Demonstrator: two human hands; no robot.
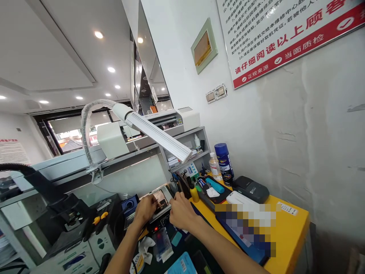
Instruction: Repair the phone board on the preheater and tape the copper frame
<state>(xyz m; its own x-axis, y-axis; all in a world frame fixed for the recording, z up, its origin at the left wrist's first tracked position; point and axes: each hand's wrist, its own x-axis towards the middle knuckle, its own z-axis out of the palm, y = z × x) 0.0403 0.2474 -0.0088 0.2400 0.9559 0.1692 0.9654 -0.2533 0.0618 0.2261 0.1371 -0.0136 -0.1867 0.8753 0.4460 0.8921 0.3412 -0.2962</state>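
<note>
In the head view, a flat device with a dark, coppery face lies on a pale plate of a small bench unit. My left hand rests at the device's left edge, its fingers bent and closed against it. Just right of the plate, my right hand is curled, thumb and fingers pressed together. What either hand grips is too small or hidden to name. Below the plate, a black control panel shows a red light. Nearer me lie a clear plastic bag and crumpled white tissue.
A white lamp reaches over the bench. Left stand a grey station and a black microscope-like arm. Right, on the yellow top, are a blue spray can, a clear bottle, a yellow bottle and a black case.
</note>
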